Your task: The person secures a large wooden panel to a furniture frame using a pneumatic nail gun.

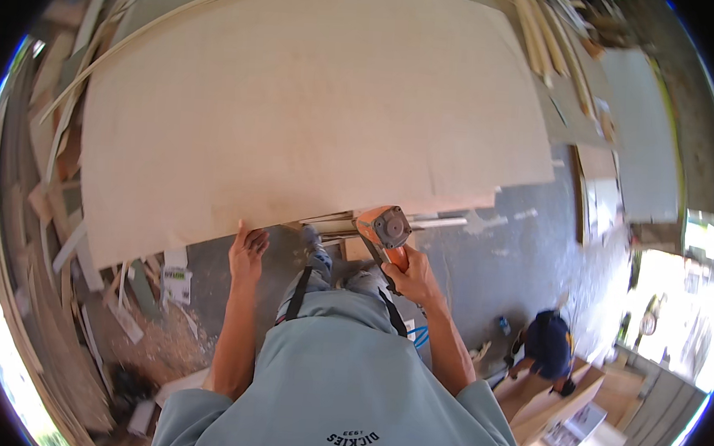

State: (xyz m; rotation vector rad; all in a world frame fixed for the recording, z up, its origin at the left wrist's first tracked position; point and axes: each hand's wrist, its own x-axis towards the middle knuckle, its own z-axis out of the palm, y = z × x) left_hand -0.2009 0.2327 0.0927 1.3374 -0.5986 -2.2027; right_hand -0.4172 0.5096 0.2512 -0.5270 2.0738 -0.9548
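Note:
A large pale plywood sheet [315, 98] spreads out before me, its near edge running just past my hands. My left hand [248, 254] is at that edge, with its fingers apart and loosely bent; the fingertips touch or nearly touch the wood. My right hand [413, 277] is wrapped round the handle of an orange and black nail gun [384, 226]. The tool's round head faces up at me, close to the sheet's near edge, and its nose is hidden. Near my right forearm shows a coil of blue hose [421, 336].
Wood offcuts [64, 197] pile up at the left, and sawdust [162, 334] covers the floor there. Long wooden strips [540, 30] lie at the far right. A person in dark clothes [549, 345] bends over a wooden box [558, 407] at the lower right. Thin strips [328, 220] lie below the sheet.

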